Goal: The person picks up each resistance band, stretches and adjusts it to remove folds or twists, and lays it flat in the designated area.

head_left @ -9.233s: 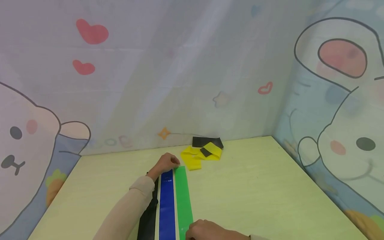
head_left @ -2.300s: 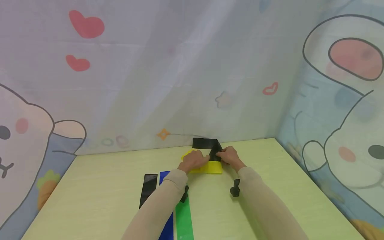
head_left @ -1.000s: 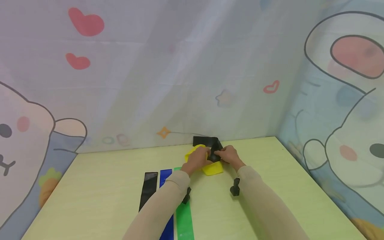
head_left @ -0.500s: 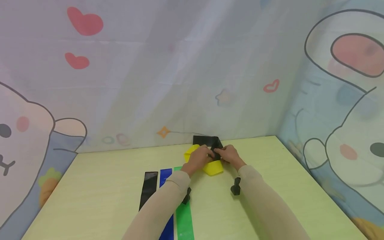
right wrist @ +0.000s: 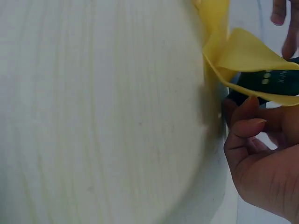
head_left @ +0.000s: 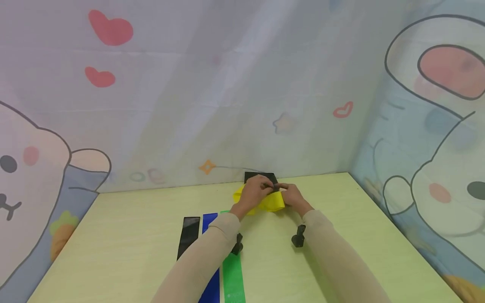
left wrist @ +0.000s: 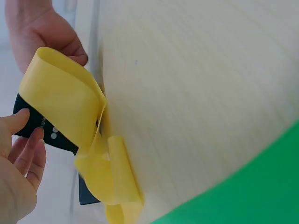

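A yellow elastic band (head_left: 273, 202) lies tangled with a black band (head_left: 259, 175) at the table's far edge. My left hand (head_left: 254, 190) is above the tangle and pinches the black band (left wrist: 46, 135); the yellow loop (left wrist: 65, 100) arches up over it. My right hand (head_left: 292, 198) is just to the right, fingers curled against the yellow band (right wrist: 245, 53), right under the black band (right wrist: 278, 80). How far the bands are threaded through each other is hidden by the hands.
Three bands lie flat side by side near the front: black (head_left: 188, 231), blue (head_left: 212, 256), green (head_left: 232, 273). Printed curtain walls (head_left: 417, 126) close the pale table (head_left: 341, 235) at the back and right.
My left hand has moved up and back over the black band, and the yellow band has lifted off the table between my hands. The flat bands have not moved.
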A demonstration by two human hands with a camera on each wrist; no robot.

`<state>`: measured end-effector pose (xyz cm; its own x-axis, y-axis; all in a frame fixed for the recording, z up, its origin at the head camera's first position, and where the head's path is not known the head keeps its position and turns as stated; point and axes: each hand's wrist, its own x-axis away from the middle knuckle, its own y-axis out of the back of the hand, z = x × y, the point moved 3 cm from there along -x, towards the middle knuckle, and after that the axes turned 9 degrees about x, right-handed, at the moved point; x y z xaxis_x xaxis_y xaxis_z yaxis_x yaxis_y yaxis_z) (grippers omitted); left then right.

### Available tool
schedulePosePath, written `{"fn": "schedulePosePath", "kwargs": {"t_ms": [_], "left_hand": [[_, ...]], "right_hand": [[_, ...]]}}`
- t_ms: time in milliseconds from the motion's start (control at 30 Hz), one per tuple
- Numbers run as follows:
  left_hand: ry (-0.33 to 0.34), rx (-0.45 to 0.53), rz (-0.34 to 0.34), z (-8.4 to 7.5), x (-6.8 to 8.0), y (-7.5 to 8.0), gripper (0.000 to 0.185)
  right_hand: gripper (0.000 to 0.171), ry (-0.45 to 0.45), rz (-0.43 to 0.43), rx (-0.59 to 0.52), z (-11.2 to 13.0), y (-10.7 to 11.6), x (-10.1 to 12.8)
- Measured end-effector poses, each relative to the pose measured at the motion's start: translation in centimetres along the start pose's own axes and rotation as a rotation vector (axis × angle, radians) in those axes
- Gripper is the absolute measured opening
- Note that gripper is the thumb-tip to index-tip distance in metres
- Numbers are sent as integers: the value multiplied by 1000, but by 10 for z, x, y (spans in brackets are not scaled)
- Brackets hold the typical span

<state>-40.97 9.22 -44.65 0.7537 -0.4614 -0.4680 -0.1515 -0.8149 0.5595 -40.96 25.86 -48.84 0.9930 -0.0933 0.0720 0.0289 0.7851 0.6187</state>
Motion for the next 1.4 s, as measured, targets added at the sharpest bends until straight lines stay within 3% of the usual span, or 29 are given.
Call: {"fn": "schedulePosePath", "kwargs": {"t_ms": [233,400,500,700,767,900,1000,1167,1400], "left_hand": [[17,111,-100,3,2,14,9],[58,135,-104,6,5,22,11],[60,151,-87,7,9,25,11],[39,142,18,6,25,31,8],[34,146,51,5,31,35,7],[46,157,112,6,42,40,5],[46,159,133,7,46,41,5],[53,163,156,5,51,39,6],[82,134,192,-3,52,39,4]], "right_hand": [[37,144,33,48,8,-15,-4],[34,256,1,141,20,-21,-6],[33,245,-21,134,24,-23,-9],[44,66,22,-71,23,-28,-16],[44,-6,57,-195,23,-29,-20],[39,-151,136,-558,22,-31,-31],[31,-223,166,-717,21,-32,-40],[28,-267,200,-816,21,-31,-51],[41,-303,190,-875,17,-19,-58]]}}
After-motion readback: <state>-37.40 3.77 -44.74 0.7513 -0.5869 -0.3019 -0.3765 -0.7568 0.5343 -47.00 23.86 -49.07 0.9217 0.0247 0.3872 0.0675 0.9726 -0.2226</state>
